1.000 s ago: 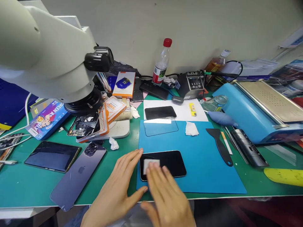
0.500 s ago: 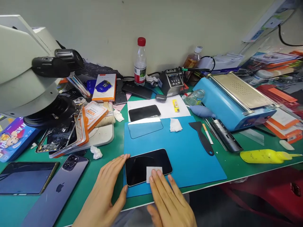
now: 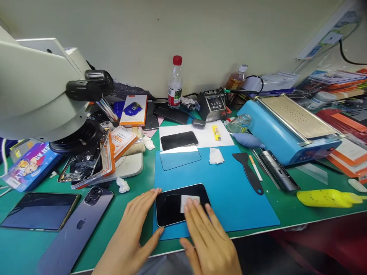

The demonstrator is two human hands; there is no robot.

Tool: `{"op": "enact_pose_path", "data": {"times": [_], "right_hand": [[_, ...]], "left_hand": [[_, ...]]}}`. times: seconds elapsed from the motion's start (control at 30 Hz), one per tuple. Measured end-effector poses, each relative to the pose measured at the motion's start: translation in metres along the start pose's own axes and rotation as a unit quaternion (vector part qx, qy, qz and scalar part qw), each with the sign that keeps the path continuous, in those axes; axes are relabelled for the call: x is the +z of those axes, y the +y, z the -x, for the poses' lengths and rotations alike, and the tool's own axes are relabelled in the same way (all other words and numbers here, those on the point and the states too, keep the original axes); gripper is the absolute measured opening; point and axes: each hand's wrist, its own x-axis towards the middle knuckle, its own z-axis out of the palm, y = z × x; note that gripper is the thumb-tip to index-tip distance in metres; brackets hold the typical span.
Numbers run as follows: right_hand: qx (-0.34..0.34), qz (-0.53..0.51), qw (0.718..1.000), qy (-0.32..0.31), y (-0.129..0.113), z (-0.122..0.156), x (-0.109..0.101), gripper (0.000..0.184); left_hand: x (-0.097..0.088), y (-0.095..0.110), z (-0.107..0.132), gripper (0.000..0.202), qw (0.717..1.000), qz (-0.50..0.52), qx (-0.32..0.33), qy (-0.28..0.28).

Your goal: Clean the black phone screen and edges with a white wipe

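A black phone (image 3: pixel 172 208) lies screen up on the near part of a blue mat (image 3: pixel 229 191). My left hand (image 3: pixel 134 233) lies flat at the phone's left end, fingers spread, thumb at its near corner. My right hand (image 3: pixel 210 240) presses a small white wipe (image 3: pixel 187 201) onto the screen with its fingertips. Further back on the mat lie a clear screen protector (image 3: pixel 180 157) and a crumpled white tissue (image 3: pixel 215 156).
A white microscope (image 3: pixel 43 91) looms at the left over opened phones. A purple phone (image 3: pixel 77 229) and dark tablet (image 3: pixel 40 211) lie at the near left. A black scraper (image 3: pixel 249 172), blue machine (image 3: pixel 289 130), yellow bottle (image 3: pixel 327 198) and water bottle (image 3: pixel 175 82) stand right and behind.
My right hand has slid the white wipe across the phone screen, from its left part toward the right and middle. My left hand stays at the phone's left end. The view has shifted.
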Motion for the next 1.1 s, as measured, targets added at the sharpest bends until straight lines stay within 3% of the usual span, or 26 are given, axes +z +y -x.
{"op": "enact_pose_path", "data": {"times": [0.17, 0.33, 0.57, 0.73, 0.93, 1.1], "right_hand": [[-0.055, -0.047, 0.997, 0.018, -0.018, -0.014, 0.018, 0.046], [-0.075, -0.061, 0.995, 0.023, -0.014, -0.017, 0.014, 0.038], [-0.07, -0.052, 0.996, 0.033, -0.024, -0.019, 0.022, 0.04], [-0.025, -0.046, 0.998, 0.041, -0.005, 0.0, 0.006, 0.035], [0.042, -0.054, 0.996, 0.052, 0.027, 0.005, -0.006, 0.05], [0.022, -0.111, 0.99, 0.079, 0.042, 0.004, -0.011, 0.043]], "left_hand": [[-0.006, 0.006, 0.003, 0.081, 1.0, 0.017, -0.002, -0.004], [-0.006, 0.006, 0.005, 0.082, 1.0, 0.023, -0.011, 0.005], [0.0, -0.002, 0.003, 0.076, 1.0, -0.001, 0.015, 0.018], [0.003, 0.002, -0.001, 0.071, 0.998, -0.046, 0.024, 0.026], [0.006, 0.015, -0.019, 0.091, 0.994, -0.099, 0.037, 0.019], [0.004, 0.028, -0.036, 0.075, 0.99, -0.104, 0.09, -0.012]]}}
